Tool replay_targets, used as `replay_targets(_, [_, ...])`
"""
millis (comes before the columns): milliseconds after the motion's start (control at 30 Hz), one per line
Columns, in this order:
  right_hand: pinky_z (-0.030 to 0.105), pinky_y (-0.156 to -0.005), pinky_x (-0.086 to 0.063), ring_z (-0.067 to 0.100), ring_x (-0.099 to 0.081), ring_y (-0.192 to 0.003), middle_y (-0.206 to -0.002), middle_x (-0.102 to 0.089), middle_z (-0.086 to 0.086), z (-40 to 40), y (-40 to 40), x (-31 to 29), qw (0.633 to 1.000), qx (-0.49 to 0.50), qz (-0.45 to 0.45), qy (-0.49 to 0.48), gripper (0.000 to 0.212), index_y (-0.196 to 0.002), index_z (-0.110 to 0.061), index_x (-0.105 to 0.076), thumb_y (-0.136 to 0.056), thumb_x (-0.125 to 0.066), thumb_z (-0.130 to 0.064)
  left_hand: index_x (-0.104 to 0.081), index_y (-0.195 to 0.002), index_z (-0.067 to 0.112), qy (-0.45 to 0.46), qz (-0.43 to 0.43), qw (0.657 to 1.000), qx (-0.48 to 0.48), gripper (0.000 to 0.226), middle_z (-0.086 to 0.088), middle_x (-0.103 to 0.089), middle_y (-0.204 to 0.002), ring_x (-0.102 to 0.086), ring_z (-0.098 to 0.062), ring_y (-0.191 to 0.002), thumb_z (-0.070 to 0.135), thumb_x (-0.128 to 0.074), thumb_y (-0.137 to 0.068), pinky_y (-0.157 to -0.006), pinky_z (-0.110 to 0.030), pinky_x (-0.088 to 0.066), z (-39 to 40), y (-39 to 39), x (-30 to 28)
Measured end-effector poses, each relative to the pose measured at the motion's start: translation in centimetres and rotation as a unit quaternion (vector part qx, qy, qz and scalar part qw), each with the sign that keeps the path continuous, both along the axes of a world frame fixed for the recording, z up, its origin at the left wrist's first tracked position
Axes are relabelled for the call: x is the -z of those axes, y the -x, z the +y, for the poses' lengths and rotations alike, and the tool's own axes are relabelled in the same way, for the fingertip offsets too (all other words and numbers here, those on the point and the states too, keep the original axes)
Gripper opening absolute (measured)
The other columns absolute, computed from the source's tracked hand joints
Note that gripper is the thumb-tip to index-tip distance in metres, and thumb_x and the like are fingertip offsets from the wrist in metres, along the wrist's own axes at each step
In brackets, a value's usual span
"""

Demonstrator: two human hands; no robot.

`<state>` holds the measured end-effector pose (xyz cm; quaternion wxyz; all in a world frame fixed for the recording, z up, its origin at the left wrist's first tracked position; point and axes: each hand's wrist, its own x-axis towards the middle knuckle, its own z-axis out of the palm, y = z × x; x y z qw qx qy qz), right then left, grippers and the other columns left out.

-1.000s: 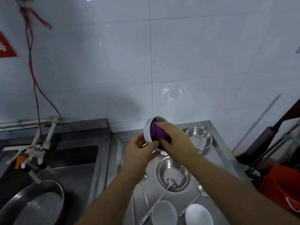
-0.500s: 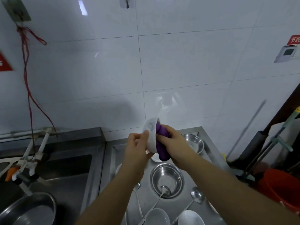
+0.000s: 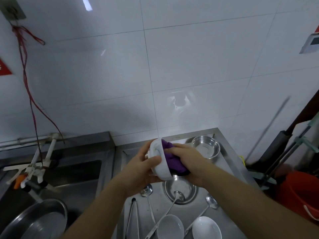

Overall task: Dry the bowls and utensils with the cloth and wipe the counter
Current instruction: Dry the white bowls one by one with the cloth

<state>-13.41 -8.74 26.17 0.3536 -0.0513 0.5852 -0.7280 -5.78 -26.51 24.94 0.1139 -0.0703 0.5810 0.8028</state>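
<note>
While the left hand point(image 3: 141, 167) grips the tilted white bowl point(image 3: 159, 163), the right hand point(image 3: 188, 161) presses the purple cloth point(image 3: 172, 161) inside.

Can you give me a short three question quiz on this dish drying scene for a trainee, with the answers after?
1. True or false: the left hand holds the small white ceramic bowl tilted on its side above the counter.
2. What does the right hand press into that bowl: A, a yellow sponge; B, the crumpled purple cloth; C, a paper towel?
3. Fill in: the long-handled metal spoon rests its head in the round ____ bowl on the stainless steel counter.

Key: 1 true; 2 B; 3 steel.
</note>
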Motion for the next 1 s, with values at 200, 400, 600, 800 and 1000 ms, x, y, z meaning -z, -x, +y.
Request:
replay_targets(200, [0.056, -0.095, -0.062, 0.039, -0.074, -0.109, -0.112, -0.078, 0.013, -0.6, -0.1, -0.9, 0.994, 0.065, 0.090, 0.020, 0.023, -0.114, -0.023, -0.078, -0.092, -0.078, -0.018, -0.053, -0.150, 0.040, -0.035, 0.037, 0.999, -0.006, 0.081, -0.011, -0.063, -0.146, -0.065, -0.044, -0.129, 0.049, -0.090, -0.079, -0.096, -0.063, -0.057, 0.6, 0.2, 0.4])
replay_targets(400, [0.018, -0.089, -0.055, 0.004, -0.067, -0.104, -0.115, -0.073, -0.018, -0.6, 0.4, -0.6, 0.852, 0.026, 0.501, -0.147, 0.040, -0.125, -0.039, -0.068, -0.095, -0.071, -0.013, -0.055, -0.148, 0.040, -0.023, 0.059, 0.997, -0.050, 0.092, -0.014, -0.063, -0.143, -0.066, -0.043, -0.125, 0.047, -0.097, -0.066, -0.088, -0.057, -0.061, 0.3, 0.3, -0.6])
replay_targets(600, [0.032, -0.078, -0.062, 0.006, -0.070, -0.085, -0.096, -0.075, -0.016, -1.2, 1.6, -2.4, 0.850, -0.072, 0.453, -0.260, 0.026, -0.115, -0.046, -0.069, -0.093, -0.066, -0.032, -0.049, -0.152, 0.040, 0.034, 0.098, 0.991, -0.087, 0.090, -0.016, -0.063, -0.139, -0.066, -0.045, -0.123, 0.027, -0.087, -0.072, -0.095, -0.065, -0.059, -0.8, 1.0, -0.7])
replay_targets(800, [0.050, -0.081, -0.056, 0.033, -0.067, -0.082, -0.096, -0.073, 0.026, -0.2, 1.5, -3.7, 0.970, -0.092, 0.196, -0.112, 0.032, -0.103, -0.010, -0.077, -0.080, -0.067, -0.030, -0.043, -0.156, 0.041, -0.013, 0.115, 0.993, -0.028, 0.096, -0.018, -0.055, -0.150, -0.061, -0.048, -0.131, 0.035, -0.094, -0.075, -0.098, -0.063, -0.057, -0.8, 0.4, -0.2])
replay_targets(1000, [0.041, -0.079, -0.065, 0.027, -0.076, -0.090, -0.101, -0.079, 0.013, -2.0, -0.9, -4.1, 0.986, 0.035, 0.153, 0.048, 0.022, -0.103, -0.025, -0.082, -0.086, -0.072, -0.014, -0.038, -0.161, 0.022, -0.094, 0.111, 0.989, -0.014, 0.104, -0.027, -0.050, -0.155, -0.054, -0.051, -0.138, 0.045, -0.093, -0.076, -0.102, -0.067, -0.053, 0.3, 0.3, 0.0])
